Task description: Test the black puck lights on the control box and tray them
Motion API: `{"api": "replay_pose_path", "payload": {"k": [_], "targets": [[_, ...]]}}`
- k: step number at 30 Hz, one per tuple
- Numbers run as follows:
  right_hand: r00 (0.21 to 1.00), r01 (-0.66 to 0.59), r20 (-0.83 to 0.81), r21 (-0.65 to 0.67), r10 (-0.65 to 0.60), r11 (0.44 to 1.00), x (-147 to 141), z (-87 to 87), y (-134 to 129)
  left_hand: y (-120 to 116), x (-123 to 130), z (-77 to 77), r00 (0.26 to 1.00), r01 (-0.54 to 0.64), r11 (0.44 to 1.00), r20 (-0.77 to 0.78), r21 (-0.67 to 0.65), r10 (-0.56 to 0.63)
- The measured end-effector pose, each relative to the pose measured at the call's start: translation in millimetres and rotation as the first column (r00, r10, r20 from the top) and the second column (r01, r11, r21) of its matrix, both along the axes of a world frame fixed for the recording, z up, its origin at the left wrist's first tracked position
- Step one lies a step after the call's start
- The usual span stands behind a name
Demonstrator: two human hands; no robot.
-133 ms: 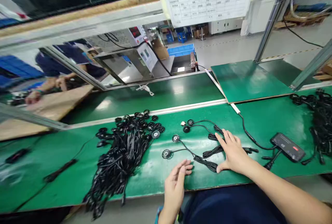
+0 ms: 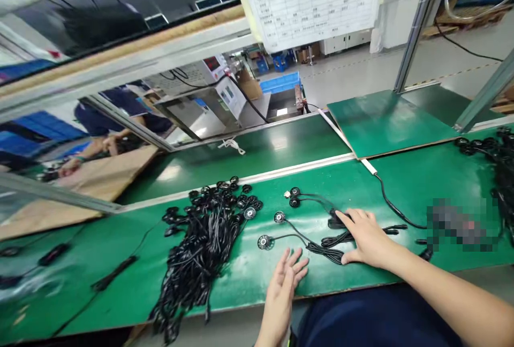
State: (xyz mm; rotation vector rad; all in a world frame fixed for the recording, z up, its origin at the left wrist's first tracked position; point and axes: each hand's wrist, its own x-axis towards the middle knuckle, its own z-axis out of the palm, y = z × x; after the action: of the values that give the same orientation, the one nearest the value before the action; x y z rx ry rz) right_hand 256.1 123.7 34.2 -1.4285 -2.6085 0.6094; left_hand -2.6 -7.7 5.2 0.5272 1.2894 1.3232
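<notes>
Blk cables (image 2: 331, 254), grn benchtop (image 2: 236, 280), wht gridded sheet (image 2: 317, 1), blue bin (image 2: 280, 83).

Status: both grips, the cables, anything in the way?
Left grip open, holding nothing. Right grip spread over coiled cables, round ends exposed. In the way: right grip hides some cable; pile lies left, apart.

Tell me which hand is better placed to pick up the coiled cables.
Likely the right hand: it reaches over the cables, thumb beside them. The left hand is apart from them, open.
</notes>
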Motion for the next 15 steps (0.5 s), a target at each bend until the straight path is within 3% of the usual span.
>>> {"api": "replay_pose_path", "payload": {"k": [3, 7, 11, 15], "targets": [[0.996, -0.070, -0.055, 0.005, 0.070, 0.998, -12, 2.1, -20, 9, -1, 3.5, 0.977, 0.033, 0.999, 0.210, 0.028, -0.038], [0.997, -0.075, -0.032, -0.004, 0.075, 0.997, -38, -2.8, -48, 30, -4, 5.0, 0.934, 0.040, 0.999, 0.355, -0.011, -0.033], [0.997, -0.059, -0.066, -0.127, 0.051, 0.990, -47, -2.9, -54, 43, -5, 5.1, 0.918, 0.033, 0.995, 0.396, -0.090, 0.006], [0.980, -0.030, -0.198, -0.244, -0.020, 0.969, -32, 16.4, -59, 49, 5, 11.9, 0.919, 0.118, 0.982, 0.392, -0.147, -0.052]]}}
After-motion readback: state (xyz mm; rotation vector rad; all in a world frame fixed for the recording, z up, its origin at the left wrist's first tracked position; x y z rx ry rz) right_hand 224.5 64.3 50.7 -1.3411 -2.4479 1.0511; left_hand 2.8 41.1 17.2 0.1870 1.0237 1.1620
